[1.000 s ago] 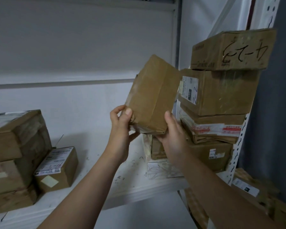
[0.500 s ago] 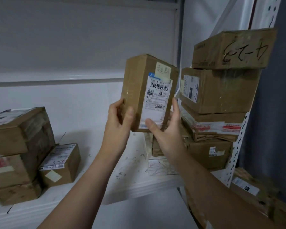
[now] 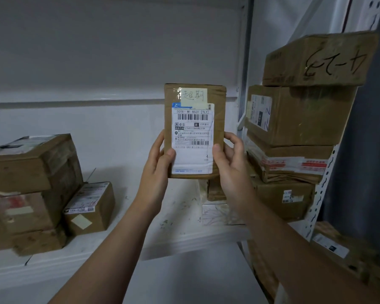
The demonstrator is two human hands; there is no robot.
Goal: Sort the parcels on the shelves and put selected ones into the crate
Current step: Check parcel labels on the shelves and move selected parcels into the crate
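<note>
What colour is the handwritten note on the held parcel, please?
The note is pale yellow with dark handwriting; the head view shows it best.

Small brown cardboard parcel [image 3: 194, 130], upright, front facing the camera. White shipping label with barcodes, pale yellow handwritten note taped at the top. Pinched low between left hand [image 3: 157, 170] and right hand [image 3: 230, 165], thumbs on the front. Stack of parcels [image 3: 298, 119] just right of the right hand. Second stack [image 3: 29, 183] and small box [image 3: 90, 207] well left of the left hand, all on a white shelf [image 3: 173, 227].
</note>
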